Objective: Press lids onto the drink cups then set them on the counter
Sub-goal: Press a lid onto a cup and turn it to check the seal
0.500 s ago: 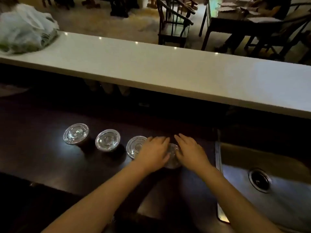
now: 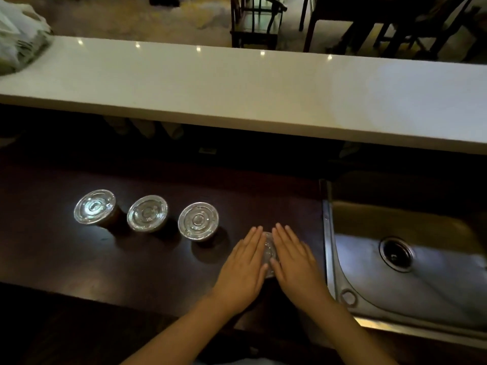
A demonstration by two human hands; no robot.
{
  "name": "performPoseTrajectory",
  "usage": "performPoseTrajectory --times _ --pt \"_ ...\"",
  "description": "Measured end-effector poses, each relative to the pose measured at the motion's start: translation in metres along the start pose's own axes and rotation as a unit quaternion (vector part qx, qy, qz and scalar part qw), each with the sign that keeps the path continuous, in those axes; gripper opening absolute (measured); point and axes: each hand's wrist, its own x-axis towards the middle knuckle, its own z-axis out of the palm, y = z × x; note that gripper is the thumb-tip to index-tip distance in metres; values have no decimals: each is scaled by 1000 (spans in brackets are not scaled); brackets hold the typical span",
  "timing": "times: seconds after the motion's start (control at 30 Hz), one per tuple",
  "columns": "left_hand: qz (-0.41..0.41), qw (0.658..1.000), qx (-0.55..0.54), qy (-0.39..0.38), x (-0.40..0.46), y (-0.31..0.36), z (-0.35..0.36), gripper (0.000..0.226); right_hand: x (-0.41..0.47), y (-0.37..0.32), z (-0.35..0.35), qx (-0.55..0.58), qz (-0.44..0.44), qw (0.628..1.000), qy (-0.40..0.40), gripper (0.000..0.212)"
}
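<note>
Three drink cups with clear plastic lids stand in a row on the dark worktop: the left cup (image 2: 94,209), the middle cup (image 2: 147,213) and the right cup (image 2: 198,221). A fourth cup's clear lid (image 2: 268,250) shows only as a sliver between my hands. My left hand (image 2: 245,267) and my right hand (image 2: 293,262) lie flat on that lid, palms down, fingers straight and together. The cup beneath is hidden.
A long white counter (image 2: 263,88) runs across above the dark worktop (image 2: 79,259). A steel sink (image 2: 411,272) with a drain lies right of my hands. A plastic bag (image 2: 18,35) sits at the counter's far left. Chairs and tables stand beyond.
My fingers have straightened from curled around the lid's rim to flat on top. The third cup's lid, partly covered by my left hand before, is now fully in view.
</note>
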Motion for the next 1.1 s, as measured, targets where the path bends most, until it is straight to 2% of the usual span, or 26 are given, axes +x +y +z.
performPoseTrajectory --times 0.13,0.37,0.43,0.53,0.6,0.63,0.7,0.8,0.93,1.0,1.1 --pt "-43 999 3 -1 -1 1 7 60 -4 3 13 70 -8 997 -7 59" --pt "-1 1000 -15 -7 3 -6 8 58 -3 4 21 27 -3 998 49 55" --pt "39 999 -5 -23 6 -15 6 58 -6 -2 24 26 29 997 65 55" --pt "157 982 64 -77 20 -32 -6 59 -25 -10 29 52 96 990 94 56" --pt "207 969 114 -71 31 -37 -17 57 -40 -12 23 72 116 982 128 52" --pt "191 973 114 -55 32 -35 -21 55 -45 -11 18 73 115 979 151 48" --pt "91 994 59 -11 24 -21 -22 55 -44 -5 7 54 102 976 185 42" --pt "-10 1000 -4 0 3 5 -2 63 -24 7 -2 32 54 985 160 48" --pt "-25 999 17 -17 -1 11 14 64 -8 22 9 24 -30 998 49 54" --pt "-19 1000 19 -15 1 12 12 63 -9 25 13 51 -42 997 29 55" --pt "-14 1000 14 -18 1 13 12 62 -10 26 17 32 -48 997 41 56"
